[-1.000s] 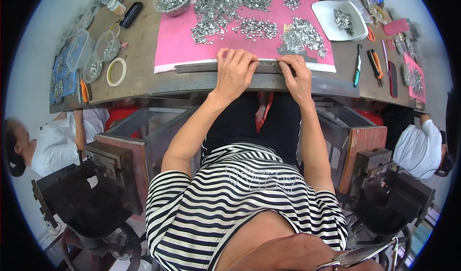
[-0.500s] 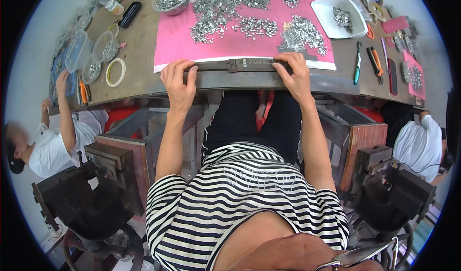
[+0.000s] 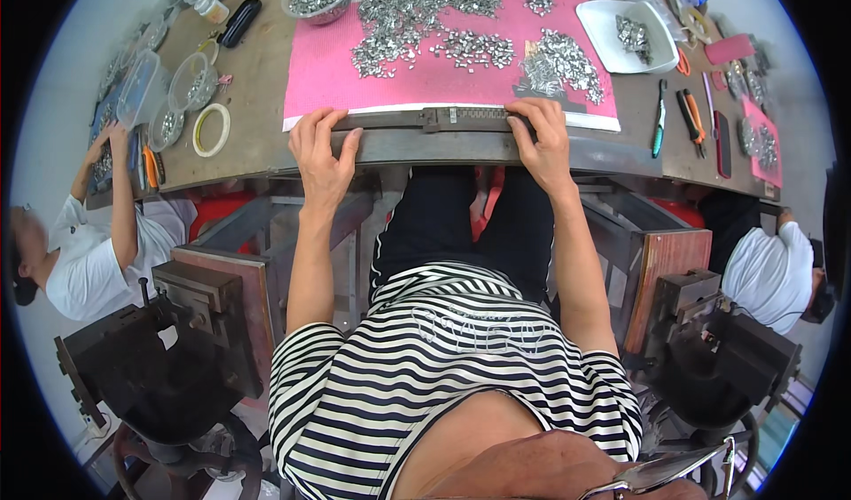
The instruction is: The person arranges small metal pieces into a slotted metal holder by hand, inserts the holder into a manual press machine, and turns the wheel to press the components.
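Dark grey in colour, the metal bar (image 3: 390, 121) lies lengthwise across the front of the tabletop (image 3: 257, 101), just beside the white near edge of a pink mat (image 3: 319, 74). Both hands grip it, one toward either end. The left hand (image 3: 324, 159) is partly curled: its fingers bend over the bar's left end, while the thumb stands apart from them on the near side (the contact beneath the fingertips is hidden). The right hand (image 3: 542, 141) closes in a similar way upon the right end, fingers over the top and thumb toward the wearer. Between the two hands the bar is exposed; a small block (image 3: 432, 120) sits on it near mid-length, and a notched stretch (image 3: 479, 115) runs from there to the right fingers. The hands are well apart, with the bar spanning the gap.

Beyond the bar, loose silver pieces (image 3: 399, 12) spread in heaps over the mat, the cluster at right being nearest to the right hand. A clear round tub (image 3: 310, 14) of similar pieces stands at the mat's far left corner, and a white tray (image 3: 596, 43) overlaps its right side.
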{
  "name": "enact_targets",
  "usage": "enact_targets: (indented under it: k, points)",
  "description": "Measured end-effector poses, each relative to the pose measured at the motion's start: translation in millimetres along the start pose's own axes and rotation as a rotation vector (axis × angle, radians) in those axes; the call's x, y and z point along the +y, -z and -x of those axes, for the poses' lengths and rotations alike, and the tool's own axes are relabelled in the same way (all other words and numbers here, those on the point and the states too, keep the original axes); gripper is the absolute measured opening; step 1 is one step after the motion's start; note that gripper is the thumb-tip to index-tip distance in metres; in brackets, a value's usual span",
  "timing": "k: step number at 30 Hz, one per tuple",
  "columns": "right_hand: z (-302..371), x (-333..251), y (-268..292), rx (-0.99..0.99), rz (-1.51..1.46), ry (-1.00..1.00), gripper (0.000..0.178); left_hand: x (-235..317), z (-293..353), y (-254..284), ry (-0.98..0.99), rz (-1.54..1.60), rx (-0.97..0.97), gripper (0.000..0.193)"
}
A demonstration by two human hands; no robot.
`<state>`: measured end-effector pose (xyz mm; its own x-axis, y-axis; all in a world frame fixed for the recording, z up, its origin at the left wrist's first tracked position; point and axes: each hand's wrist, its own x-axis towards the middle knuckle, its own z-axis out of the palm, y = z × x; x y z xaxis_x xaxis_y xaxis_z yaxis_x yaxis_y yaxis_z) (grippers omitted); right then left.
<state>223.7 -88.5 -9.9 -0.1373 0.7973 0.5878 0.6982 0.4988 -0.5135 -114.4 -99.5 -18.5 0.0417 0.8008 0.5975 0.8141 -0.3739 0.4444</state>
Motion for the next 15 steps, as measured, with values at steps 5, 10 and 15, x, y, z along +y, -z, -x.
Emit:
enact_targets:
  k: [5,10,15]
  points:
    - [-2.1,-2.9,3.0,-0.017,-0.057,-0.067,0.016,-3.9,0.2,-1.8,-0.018,-0.056,-0.009,0.037]
    - [-0.8,1.2,0.3,-0.021,-0.154,-0.168,0.014,-6.4,-3.3,6.1,-0.076,-0.122,-0.024,0.036]
    - [-3.6,1.9,0.7,0.0,-0.098,-0.125,0.014,15.0,-18.3,39.6,-0.105,0.031,-0.072,0.038]
